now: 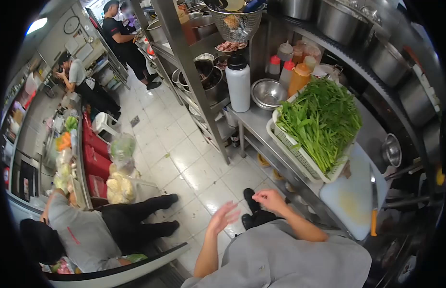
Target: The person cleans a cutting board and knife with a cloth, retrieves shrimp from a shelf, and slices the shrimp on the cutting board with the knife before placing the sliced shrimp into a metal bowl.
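In the head view, my left hand [225,217] is held in the air over the tiled floor, its fingers stretched out and holding nothing. Close by on the right, my right hand [269,198] is raised in front of my body with its fingers curled together; nothing shows in them. Nearest to it is the metal counter, where a white plastic basket [291,152] is heaped with leafy greens [323,122]. In front of the basket lies a pale cutting board [350,204]. A knife [373,204] with an orange handle rests along the board's right edge.
A white bottle [239,86], metal bowls [269,92] and several squeeze bottles [299,79] stand behind the basket. Pots [345,24] line the upper shelf. At left, a person [93,230] in grey leans over a counter. Bags of produce [120,187] stand near the aisle. More people work farther back.
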Available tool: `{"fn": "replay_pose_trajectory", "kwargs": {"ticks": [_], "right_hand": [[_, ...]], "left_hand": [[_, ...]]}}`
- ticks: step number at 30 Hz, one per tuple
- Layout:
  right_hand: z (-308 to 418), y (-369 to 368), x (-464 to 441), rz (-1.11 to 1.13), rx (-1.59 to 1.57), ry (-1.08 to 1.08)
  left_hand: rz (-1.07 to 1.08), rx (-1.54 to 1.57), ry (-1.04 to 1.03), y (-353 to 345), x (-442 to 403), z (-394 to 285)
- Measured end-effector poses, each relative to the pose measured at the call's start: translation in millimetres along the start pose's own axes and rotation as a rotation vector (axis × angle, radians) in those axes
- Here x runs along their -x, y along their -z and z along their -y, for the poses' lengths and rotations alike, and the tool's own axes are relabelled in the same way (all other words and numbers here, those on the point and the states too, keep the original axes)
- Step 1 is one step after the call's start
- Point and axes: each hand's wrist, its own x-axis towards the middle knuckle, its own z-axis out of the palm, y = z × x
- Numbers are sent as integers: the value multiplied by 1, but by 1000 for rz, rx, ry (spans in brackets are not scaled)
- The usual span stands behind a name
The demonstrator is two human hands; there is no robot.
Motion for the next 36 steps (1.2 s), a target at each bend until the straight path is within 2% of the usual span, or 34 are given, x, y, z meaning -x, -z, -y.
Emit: {"fn": "replay_pose_trajectory", "kwargs": {"ticks": [2, 3, 5, 6, 9, 10, 13, 16, 19, 20, 23, 25, 29, 32, 36], "right_hand": [[-10, -7, -42, 37, -1, 109], [-11, -9, -65, 65, -14, 143], [9, -10, -96, 15, 179, 450], [17, -5, -107, -7, 281, 598], [45, 11, -139, 190, 112, 421], [58, 16, -142, 162, 107, 345], [81, 35, -158, 90, 90, 170], [79, 36, -176, 13, 26, 155], [85, 39, -198, -259, -32, 240], [92, 43, -208, -368, 53, 263], [94, 58, -241, -689, 341, 292], [105, 69, -262, -699, 329, 69], [74, 94, -286, -753, 724, -172], [108, 100, -287, -795, 715, -392], [126, 111, -287, -870, 615, -381]], "left_hand": [[-41, 229, -273, -18, -26, -47], [-145, 7, -301, -21, -40, -73], [-365, -409, -306, -13, -67, -92], [-495, -971, -397, 23, -95, -84], [-357, -1488, -412, 36, -88, -96], [-449, -1221, -233, 28, -82, -101], [-514, -724, -293, 68, -87, -77], [-608, -938, -201, 96, -84, -72], [-596, -809, -225, 110, -93, -85], [-666, -871, -253, 115, -98, -91], [-640, -1015, -361, 113, -102, -148], [-552, -1051, -413, 137, -115, -179], [-496, -1098, -422, 162, -136, -261], [-461, -1030, -408, 193, -158, -299], [-444, -910, -404, 208, -166, -336]]}}
